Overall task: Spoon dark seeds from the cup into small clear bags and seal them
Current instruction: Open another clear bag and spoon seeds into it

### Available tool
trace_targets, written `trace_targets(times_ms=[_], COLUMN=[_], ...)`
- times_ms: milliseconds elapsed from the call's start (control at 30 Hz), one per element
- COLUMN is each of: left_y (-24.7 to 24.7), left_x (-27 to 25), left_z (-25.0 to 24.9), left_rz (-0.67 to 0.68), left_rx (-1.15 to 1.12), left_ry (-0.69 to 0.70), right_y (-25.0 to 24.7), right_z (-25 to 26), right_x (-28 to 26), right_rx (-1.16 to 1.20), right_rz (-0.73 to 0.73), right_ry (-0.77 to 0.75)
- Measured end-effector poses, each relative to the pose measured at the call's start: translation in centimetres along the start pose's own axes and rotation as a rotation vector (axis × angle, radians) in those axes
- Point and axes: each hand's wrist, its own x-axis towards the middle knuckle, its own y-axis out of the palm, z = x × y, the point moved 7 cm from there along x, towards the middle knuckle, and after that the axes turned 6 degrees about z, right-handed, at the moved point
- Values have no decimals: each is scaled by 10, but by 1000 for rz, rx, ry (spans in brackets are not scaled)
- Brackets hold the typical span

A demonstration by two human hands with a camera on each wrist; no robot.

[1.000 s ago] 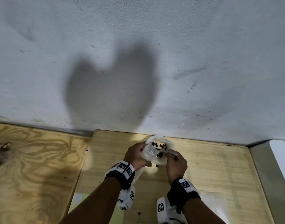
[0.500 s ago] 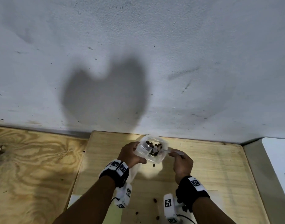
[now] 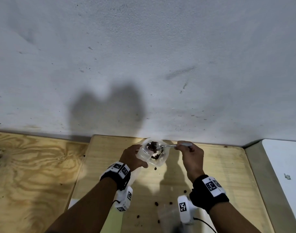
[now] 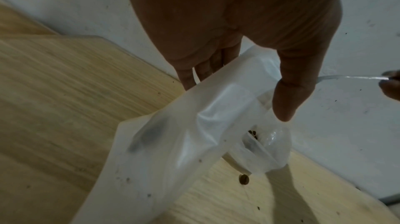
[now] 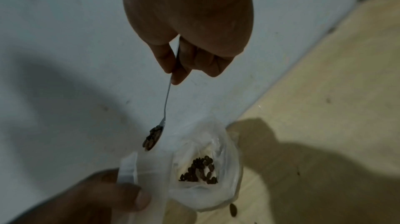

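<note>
Against wall and plywood bench, my left hand grips cup and bag at lower centre; my right hand pinches the loaded spoon, handle pointing frame-right, bowl over the cup mouth.

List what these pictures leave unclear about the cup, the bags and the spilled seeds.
- Cup versus bag: clear plastic overlaps in the left hand; edges merge in every view.
- Spoon bowl: hidden by the thumb in the left wrist view.
- Second bag: blurred, cut off at the head view's bottom edge.
- Loose seeds: too small to count.
</note>
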Motion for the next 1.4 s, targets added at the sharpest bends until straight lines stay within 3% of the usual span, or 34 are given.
trace_targets(times_ms=[167,267,467,567,767,900,1067,1200,1400], left_y=[2,2,2,3,1,4,6,3,3], left_x=[-1,-2,1,1,0,3,5,4,1], left_z=[-4,-3,4,2,0,2,-5,-7,-10], left_rz=[-4,-5,12,20,7,27,53,49,-1], left_rx=[-38,-70,-145,-138,-87,-45,33,67,94], left_ry=[-2,-18,-53,-48,-49,-53,4,26,78], right_y=[32,36,-16,-9,17,19,30,28,20], right_z=[25,37,9,-17,-14,-22,-35,-29,-24], right_x=[-12,-19,-9,-9,-21,-17,-26,-27,-13], right_rx=[-324,-362,-259,-421,-753,-875,-826,-845,-845], right_rz=[193,253,-152,-89,-58,-16,68,27,-18], right_ry=[-284,-383,-291,-206,-487,-441,-455,-486,-376])
